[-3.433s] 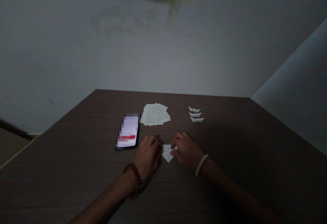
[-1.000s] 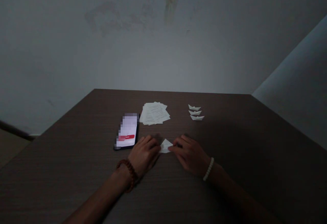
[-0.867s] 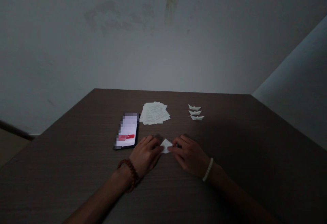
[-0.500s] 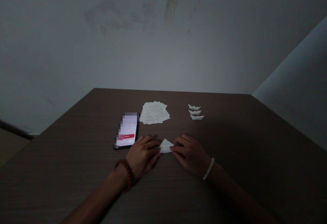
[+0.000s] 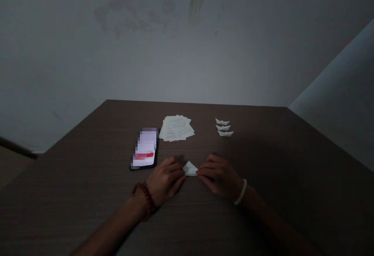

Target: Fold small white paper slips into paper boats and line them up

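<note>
Paper triangle (image 5: pixel 191 169) now has its tip toward the wall (image 5: pixel 193 65), not the person like earlier, left hand (image 5: pixel 166 178) and right hand (image 5: pixel 219 175) each pinching a corner.

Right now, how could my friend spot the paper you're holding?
On the brown table, find the left hand and right hand. Between their fingertips sits a small folded paper. Unlike the paper pile and paper boats beyond, it's a triangle.

dim grey wall (image 5: pixel 193 61) behind brown table (image 5: pixel 96 131)
</note>
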Motion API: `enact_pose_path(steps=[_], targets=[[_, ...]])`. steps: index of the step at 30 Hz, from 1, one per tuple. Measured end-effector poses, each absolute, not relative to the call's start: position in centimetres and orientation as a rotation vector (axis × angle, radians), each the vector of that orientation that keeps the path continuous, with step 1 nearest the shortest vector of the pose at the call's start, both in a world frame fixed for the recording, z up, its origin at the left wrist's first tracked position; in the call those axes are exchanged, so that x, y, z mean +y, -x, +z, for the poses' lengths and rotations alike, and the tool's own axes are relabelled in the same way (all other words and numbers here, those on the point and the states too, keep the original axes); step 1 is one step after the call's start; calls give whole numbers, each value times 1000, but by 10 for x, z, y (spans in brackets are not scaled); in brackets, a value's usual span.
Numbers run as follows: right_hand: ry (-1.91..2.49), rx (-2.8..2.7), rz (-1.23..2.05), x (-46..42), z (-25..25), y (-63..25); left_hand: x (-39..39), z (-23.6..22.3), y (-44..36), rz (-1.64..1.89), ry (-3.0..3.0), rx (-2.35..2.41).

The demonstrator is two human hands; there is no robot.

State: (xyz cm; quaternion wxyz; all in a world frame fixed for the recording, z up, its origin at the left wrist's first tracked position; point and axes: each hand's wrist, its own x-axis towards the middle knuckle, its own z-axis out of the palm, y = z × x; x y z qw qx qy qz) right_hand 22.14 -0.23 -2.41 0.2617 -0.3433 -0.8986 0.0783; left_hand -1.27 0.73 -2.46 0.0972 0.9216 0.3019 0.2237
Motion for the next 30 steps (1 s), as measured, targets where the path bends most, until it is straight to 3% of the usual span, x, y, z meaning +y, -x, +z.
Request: enact_pose_path(steps=[9,30], targets=[[1004,-2370,168,-2,-26,-218,7,-20,8,715,-2649,988],[1295,-2098,398,2,-29,-208,16,-32,-1,737,-2608,1178]])
